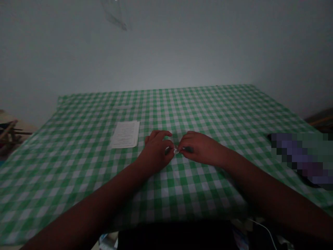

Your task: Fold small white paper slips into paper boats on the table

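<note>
My left hand (157,149) and my right hand (196,147) meet just above the checked cloth, near the middle of the view. Between their fingertips is a small whitish crumpled piece (176,150), perhaps paper; most of it is hidden by the fingers. The thumb and forefinger of my left hand pinch its left end, while the other left fingers stretch loosely forward. On the right end, the fingers of my right hand are closed together. Left of my hands lies a small stack of printed paper sheets (126,134), apart from both.
A green and white checked tablecloth (166,107) covers the table, which reaches to a pale wall (177,45). At the right edge lies a dark-edged, pixelated object (299,156). Wooden furniture (10,133) stands beyond the left side. A white cable (266,231) hangs below the front edge.
</note>
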`<move>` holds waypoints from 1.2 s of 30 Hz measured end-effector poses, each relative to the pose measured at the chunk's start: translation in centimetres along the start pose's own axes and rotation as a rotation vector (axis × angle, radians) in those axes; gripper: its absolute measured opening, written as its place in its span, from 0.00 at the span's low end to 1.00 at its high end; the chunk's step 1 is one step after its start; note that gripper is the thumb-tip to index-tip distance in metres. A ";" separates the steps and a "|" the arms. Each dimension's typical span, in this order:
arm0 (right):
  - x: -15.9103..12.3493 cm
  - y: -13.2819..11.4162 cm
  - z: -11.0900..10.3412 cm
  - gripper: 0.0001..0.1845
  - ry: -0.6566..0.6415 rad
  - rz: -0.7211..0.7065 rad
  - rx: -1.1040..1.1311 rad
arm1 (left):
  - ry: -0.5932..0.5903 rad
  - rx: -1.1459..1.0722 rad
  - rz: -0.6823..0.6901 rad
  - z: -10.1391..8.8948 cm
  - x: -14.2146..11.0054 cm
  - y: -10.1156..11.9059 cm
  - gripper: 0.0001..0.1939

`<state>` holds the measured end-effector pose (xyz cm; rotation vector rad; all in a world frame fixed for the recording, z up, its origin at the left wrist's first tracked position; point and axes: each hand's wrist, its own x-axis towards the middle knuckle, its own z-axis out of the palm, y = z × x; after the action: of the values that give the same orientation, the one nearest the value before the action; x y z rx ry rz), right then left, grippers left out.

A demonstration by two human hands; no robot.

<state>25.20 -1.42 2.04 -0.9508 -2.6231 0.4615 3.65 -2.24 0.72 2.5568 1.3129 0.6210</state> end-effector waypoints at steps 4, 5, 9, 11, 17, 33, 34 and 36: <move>-0.1 0.0 0.0 0.08 0.009 0.011 -0.022 | 0.020 -0.030 0.039 0.3 -0.2 -0.4 0.03; -0.2 -0.1 -0.1 0.08 0.012 0.025 -0.032 | 0.028 -0.043 0.054 0.4 -0.2 -0.5 0.03; -0.2 -0.2 -0.3 0.06 0.014 0.066 -0.064 | 0.084 -0.083 0.076 0.5 0.0 -1.0 0.03; -0.1 -0.1 -0.3 0.06 0.034 0.066 -0.045 | 0.123 -0.090 0.054 0.4 0.1 -1.1 0.05; 0.5 0.3 0.4 0.04 0.173 0.164 0.039 | 0.183 0.078 -0.042 -0.9 0.2 -1.5 0.07; 1.5 -0.1 4.0 0.30 0.316 0.210 0.087 | -0.149 0.413 -0.358 -1.9 -0.5 -2.6 0.23; 1.4 -0.1 4.1 0.30 0.325 0.200 0.087 | -0.144 0.409 -0.343 -1.9 -0.5 -2.7 0.23; 1.2 -0.1 4.2 0.29 0.338 0.187 0.080 | -0.134 0.412 -0.284 -1.8 -0.6 -2.9 0.20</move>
<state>22.66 -1.52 -1.47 -1.1432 -2.2102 0.4055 0.41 -1.03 1.09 2.5721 1.8686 0.1321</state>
